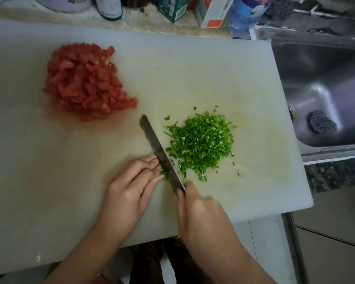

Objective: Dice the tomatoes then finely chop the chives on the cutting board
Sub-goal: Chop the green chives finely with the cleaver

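A white cutting board [193,68] covers most of the bench, its right end just beside a steel sink [316,68] with a dark scouring pad [322,121] in the basin. A heap of diced tomatoes [84,83] lies on the board's far left part, with wet juice around it. Well apart from it, toward the near right, is a loose pile of chopped chives [201,144]. The knife [160,152] runs diagonally along the left edge of that pile, its tip pointing away from the person. The right hand [201,214], blurred, is wrapped round the knife's handle, which it hides. The left hand [129,187] has its fingers bent, the tips pinning a short bunch of uncut chives [163,171] to the board right against the blade. Bottles [109,7] and cartons [211,11] stand along the back of the bench.
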`<state>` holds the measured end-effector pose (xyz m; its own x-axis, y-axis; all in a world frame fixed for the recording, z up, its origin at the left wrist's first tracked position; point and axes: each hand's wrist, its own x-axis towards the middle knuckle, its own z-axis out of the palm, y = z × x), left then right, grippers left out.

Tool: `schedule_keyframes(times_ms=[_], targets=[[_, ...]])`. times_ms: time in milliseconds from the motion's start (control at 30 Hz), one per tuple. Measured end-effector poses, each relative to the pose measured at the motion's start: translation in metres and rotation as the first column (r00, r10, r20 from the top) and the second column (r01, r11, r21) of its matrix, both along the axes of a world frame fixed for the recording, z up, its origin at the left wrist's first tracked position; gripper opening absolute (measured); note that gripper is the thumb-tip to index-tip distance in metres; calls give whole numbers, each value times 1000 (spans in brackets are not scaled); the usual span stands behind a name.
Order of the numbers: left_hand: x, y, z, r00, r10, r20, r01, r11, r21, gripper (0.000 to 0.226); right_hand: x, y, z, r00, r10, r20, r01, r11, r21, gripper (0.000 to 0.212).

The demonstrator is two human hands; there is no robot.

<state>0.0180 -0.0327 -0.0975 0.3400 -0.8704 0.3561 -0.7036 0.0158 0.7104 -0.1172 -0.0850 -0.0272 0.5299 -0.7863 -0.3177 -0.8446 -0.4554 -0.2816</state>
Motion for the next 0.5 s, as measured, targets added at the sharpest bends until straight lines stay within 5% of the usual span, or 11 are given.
schedule_keyframes(times_ms=[67, 200, 500], targets=[[-1, 0, 0, 1000, -8, 12, 8, 1000, 17, 10, 11, -6, -5, 995, 48, 85, -42, 996, -74, 14], [0, 1, 2, 1000, -16, 15, 16, 1000, 14, 11, -19, 10, 5, 993, -15, 120, 6, 997, 72, 33], [-5, -1, 0, 999, 12, 33, -12, 1000, -8, 15, -26, -36, 13, 956, -77, 284, 31, 986, 162, 21]])
